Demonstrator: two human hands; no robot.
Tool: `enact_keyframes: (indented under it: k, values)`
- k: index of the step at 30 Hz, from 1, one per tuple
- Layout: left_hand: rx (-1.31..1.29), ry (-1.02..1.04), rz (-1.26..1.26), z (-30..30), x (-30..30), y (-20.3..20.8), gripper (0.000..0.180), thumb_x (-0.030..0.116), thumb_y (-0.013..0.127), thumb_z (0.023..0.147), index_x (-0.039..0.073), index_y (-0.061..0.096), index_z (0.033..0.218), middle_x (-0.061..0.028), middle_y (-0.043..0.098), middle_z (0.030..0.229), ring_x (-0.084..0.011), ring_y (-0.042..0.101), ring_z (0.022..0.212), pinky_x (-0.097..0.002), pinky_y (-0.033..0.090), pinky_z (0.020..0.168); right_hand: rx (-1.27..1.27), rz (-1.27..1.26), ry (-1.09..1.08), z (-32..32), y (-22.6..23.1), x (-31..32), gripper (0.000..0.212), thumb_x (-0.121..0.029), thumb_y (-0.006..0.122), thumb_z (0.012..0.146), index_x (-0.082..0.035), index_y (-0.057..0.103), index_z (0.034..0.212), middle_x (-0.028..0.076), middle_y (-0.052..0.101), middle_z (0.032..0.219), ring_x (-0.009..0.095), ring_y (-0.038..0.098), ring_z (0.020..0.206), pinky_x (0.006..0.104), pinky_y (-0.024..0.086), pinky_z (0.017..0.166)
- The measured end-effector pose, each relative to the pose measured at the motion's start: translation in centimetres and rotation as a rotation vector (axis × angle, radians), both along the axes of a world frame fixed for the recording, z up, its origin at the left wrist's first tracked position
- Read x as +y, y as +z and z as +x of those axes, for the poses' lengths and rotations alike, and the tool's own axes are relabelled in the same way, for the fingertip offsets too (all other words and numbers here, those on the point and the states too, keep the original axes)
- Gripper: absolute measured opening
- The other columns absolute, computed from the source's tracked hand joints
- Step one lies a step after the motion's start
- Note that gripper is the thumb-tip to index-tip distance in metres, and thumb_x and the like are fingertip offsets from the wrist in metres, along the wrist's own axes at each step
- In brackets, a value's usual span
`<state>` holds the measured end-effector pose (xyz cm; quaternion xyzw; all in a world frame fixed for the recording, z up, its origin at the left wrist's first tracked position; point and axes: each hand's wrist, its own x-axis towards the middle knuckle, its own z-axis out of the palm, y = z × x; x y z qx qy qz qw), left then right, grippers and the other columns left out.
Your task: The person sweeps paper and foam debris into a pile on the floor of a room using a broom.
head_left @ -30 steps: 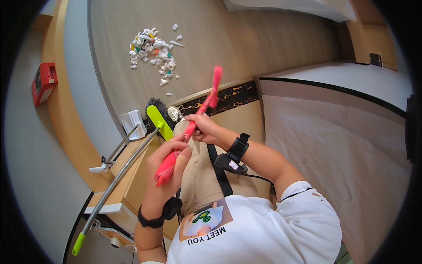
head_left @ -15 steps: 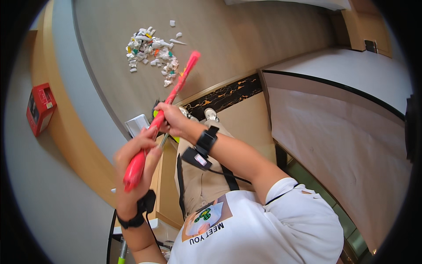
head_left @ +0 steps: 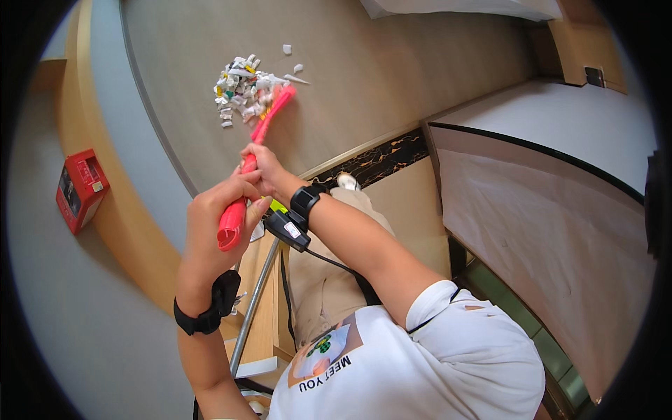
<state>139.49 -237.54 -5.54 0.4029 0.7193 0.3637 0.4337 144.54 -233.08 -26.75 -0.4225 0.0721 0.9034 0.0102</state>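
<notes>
A pinkish-red broom (head_left: 234,222) slants away from me, both my hands closed round its handle. My left hand (head_left: 210,217) wraps the near end, whose hollow tip sticks out past the thumb. Farther along the shaft, my right hand (head_left: 264,171) grips it. The broom head (head_left: 274,112), with some yellow showing, lies against the near right side of a litter pile (head_left: 238,91). That pile is crumpled white paper scraps with a few yellow, green and reddish bits. Apart from it, at its right, lie a few white pieces (head_left: 288,50).
Below my hands, a grey metal pole (head_left: 253,308) leans by a wooden cabinet (head_left: 264,329). A red box (head_left: 82,189) sits on the ledge at left. Black marble threshold (head_left: 371,155) crosses the floor by my shoe (head_left: 348,182). At right stands a white-covered table (head_left: 546,112).
The broom's head has come down onto the near right side of the pile, covering some scraps. Both hands have shifted with the handle, still gripping it. The view has shifted slightly.
</notes>
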Motion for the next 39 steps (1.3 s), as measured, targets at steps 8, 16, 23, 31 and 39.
enact_keyframes:
  k: [8, 16, 23, 31, 39]
  values:
    - [0.192, 0.121, 0.052, 0.2, 2.9, 8.2, 0.019, 0.009, 0.07, 0.066, 0.0, 0.057, 0.076, -0.0165, 0.062, 0.092, -0.0311, 0.059, 0.094, -0.032, 0.046, 0.079, 0.105, 0.088, 0.193, 2.6, 12.5, 7.6, 0.03, -0.034, 0.053, 0.083, -0.012, 0.045, 0.064, 0.0, 0.047, 0.053, 0.008, 0.039, 0.043, 0.0247, 0.034, 0.043]
    - [-0.295, 0.479, 0.065, 1.7, 10.8, -4.1, 0.012, 0.009, 0.059, 0.077, -0.001, 0.057, 0.084, -0.0184, 0.059, 0.104, -0.0188, 0.057, 0.093, -0.0273, 0.042, 0.081, -0.273, 0.099, 0.534, 5.4, 0.2, 19.0, 0.023, -0.022, 0.044, 0.081, -0.011, 0.039, 0.061, 0.001, 0.041, 0.048, 0.008, 0.03, 0.034, 0.0194, 0.019, 0.03]
    - [-0.131, 0.448, 0.004, -6.7, 12.4, -2.9, 0.01, 0.008, 0.057, 0.078, -0.002, 0.055, 0.081, -0.0177, 0.059, 0.101, -0.0228, 0.056, 0.095, -0.0292, 0.04, 0.084, -0.061, 0.032, 0.438, -5.8, -0.6, 17.2, 0.022, -0.021, 0.046, 0.076, -0.013, 0.036, 0.057, -0.001, 0.032, 0.044, 0.01, 0.028, 0.034, 0.0225, 0.02, 0.031]
    - [0.153, 0.361, 0.012, -7.1, 14.4, 4.8, 0.02, 0.007, 0.069, 0.067, -0.001, 0.056, 0.08, -0.019, 0.061, 0.094, -0.0339, 0.06, 0.087, -0.0298, 0.044, 0.081, -0.108, 0.075, 0.374, -7.6, 8.2, 18.4, 0.022, -0.03, 0.054, 0.078, -0.012, 0.044, 0.07, 0.0, 0.044, 0.051, 0.011, 0.037, 0.038, 0.022, 0.025, 0.033]
    - [-0.2, 0.897, 0.183, -5.3, 14.2, -4.8, 0.021, 0.007, 0.064, 0.074, 0.0, 0.056, 0.092, -0.0216, 0.053, 0.112, -0.0246, 0.053, 0.104, -0.0296, 0.041, 0.085, -0.243, 0.322, 0.73, -9.0, 1.7, 23.7, 0.027, -0.026, 0.045, 0.083, -0.009, 0.042, 0.061, 0.003, 0.043, 0.047, 0.011, 0.034, 0.034, 0.023, 0.023, 0.032]
